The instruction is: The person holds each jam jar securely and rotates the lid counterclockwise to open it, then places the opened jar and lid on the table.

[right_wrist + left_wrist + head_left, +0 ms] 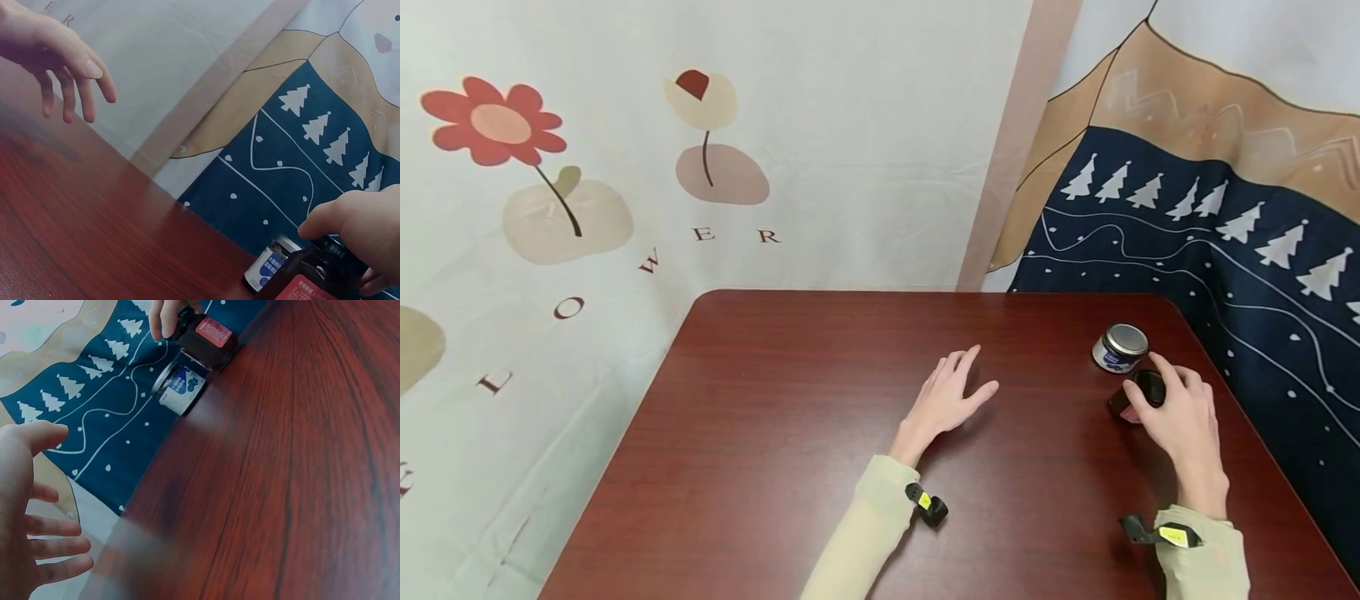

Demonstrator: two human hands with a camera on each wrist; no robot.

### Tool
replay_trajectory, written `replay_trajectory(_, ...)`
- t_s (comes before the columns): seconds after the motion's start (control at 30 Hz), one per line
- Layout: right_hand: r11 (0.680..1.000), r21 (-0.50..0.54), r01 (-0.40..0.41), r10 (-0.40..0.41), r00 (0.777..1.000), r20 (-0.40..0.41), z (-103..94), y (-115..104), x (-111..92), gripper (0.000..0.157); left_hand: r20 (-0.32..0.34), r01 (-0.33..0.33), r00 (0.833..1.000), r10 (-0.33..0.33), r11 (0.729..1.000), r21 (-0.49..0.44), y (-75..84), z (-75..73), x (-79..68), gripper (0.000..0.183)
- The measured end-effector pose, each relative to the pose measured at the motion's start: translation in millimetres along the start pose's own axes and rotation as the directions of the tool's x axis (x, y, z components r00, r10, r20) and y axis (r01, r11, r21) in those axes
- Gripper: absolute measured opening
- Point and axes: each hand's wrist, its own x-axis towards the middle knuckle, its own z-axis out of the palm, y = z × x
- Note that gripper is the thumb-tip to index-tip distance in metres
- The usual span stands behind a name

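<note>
At the table's right side my right hand [1183,417] grips a dark bottle [1118,407] by its black cap, thumb on one side and fingers on the other. The bottle carries a red label [214,331], seen in the left wrist view. Just behind it a short jar [1112,358] stands upright, with a silver lid and a white and blue label. My left hand [943,400] hovers over the middle of the table, fingers spread and holding nothing. In the right wrist view the bottle partly hides the jar.
The dark red wooden table [760,433] fills the lower view. Behind it hangs a pale cloth [880,125] with printed flowers and letters. A navy cloth [1150,233] with white trees hangs along the back right, close to the table's right edge.
</note>
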Motion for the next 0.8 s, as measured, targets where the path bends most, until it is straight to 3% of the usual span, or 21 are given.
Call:
replay_trajectory(0.43, 0.996, 0.084, -0.038, 0.042, 0.998, -0.049, 1.7, 7.6, -2.4, 0.064, 0.042, -0.032, 0.999, 0.032, 0.999, -0.017, 14.5, 16.6, 9.5, 0.073)
replay_trajectory(0.8, 0.996, 0.084, -0.028, 0.034, 0.997, -0.071, 6.3, 9.6, -3.3, 0.071, 0.09, -0.039, 0.995, 0.039, 0.999, -0.003, 22.9, 30.5, 13.4, 0.073)
